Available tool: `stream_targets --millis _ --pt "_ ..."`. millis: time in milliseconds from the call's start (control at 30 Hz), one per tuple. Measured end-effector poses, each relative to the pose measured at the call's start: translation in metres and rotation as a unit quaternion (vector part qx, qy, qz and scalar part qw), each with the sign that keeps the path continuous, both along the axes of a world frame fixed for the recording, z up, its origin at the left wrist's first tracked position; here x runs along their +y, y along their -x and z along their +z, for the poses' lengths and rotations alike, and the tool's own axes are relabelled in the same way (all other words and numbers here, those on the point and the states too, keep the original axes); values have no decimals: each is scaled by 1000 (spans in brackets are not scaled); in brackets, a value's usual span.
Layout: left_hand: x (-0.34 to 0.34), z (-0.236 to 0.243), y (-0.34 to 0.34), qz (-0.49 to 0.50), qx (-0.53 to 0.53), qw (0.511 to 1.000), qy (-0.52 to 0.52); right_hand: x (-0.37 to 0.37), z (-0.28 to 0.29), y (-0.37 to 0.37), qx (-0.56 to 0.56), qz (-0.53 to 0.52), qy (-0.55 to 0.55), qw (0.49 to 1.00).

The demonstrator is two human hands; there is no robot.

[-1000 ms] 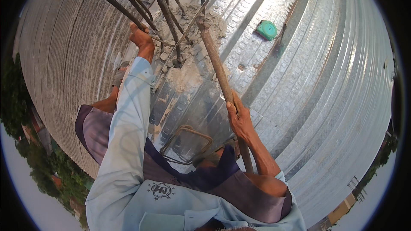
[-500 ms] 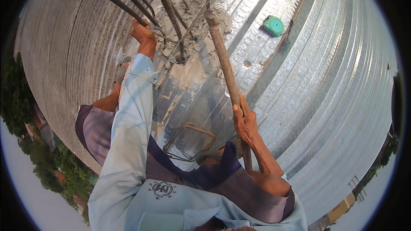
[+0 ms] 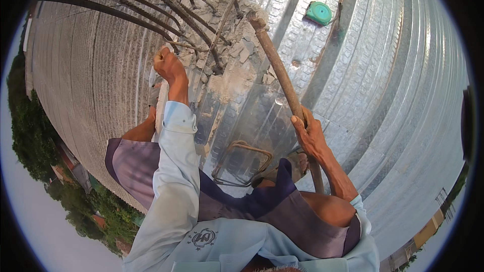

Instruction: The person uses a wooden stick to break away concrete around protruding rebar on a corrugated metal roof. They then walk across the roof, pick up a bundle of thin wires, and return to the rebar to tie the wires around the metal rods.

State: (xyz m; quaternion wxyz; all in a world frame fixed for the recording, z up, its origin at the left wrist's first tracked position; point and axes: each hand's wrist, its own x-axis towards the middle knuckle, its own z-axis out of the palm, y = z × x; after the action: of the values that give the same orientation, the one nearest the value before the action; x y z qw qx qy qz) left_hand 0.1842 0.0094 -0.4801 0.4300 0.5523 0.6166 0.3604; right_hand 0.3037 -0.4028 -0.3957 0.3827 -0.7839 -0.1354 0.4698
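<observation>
— What is the right hand (image 3: 308,136) on?

— A long wooden pole (image 3: 282,78), brown, rough and round. The fingers are wrapped tight around its lower part. From there the shaft slants up and away over the corrugated metal roof (image 3: 398,95), and its far end sits in the broken concrete rubble (image 3: 232,60). Below the hand a short length runs down beside the person's knee.

— And the left hand (image 3: 169,66)?

— Clenched in a fist, arm stretched out in a pale blue sleeve (image 3: 174,171). I cannot tell what it grips; a thin wire (image 3: 189,46) runs just beside it toward the rebar.

— What lies close by?

— Nearest the person, between the two arms, a bent rectangular steel stirrup (image 3: 242,163) rests on the roof sheet. Further out, the grey rubble heaps between the fist and the pole's tip. Dark, curved reinforcing bars (image 3: 151,7) rise out of it and lean toward the roof's far left edge, crossing above the fist.

— Anything beyond?

— A small green round object (image 3: 318,13) lies on the roof, near the far edge, to the right of the pole's tip and well apart from it.
</observation>
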Motion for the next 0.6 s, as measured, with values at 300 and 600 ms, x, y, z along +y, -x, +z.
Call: stream_targets --millis 300,600 --pt "-125 110 -31 -318 388 855 133 -21 5 3 -11 131 20 991" --pt "-138 31 -25 -201 -49 968 -142 -11 16 2 -69 106 -29 992"
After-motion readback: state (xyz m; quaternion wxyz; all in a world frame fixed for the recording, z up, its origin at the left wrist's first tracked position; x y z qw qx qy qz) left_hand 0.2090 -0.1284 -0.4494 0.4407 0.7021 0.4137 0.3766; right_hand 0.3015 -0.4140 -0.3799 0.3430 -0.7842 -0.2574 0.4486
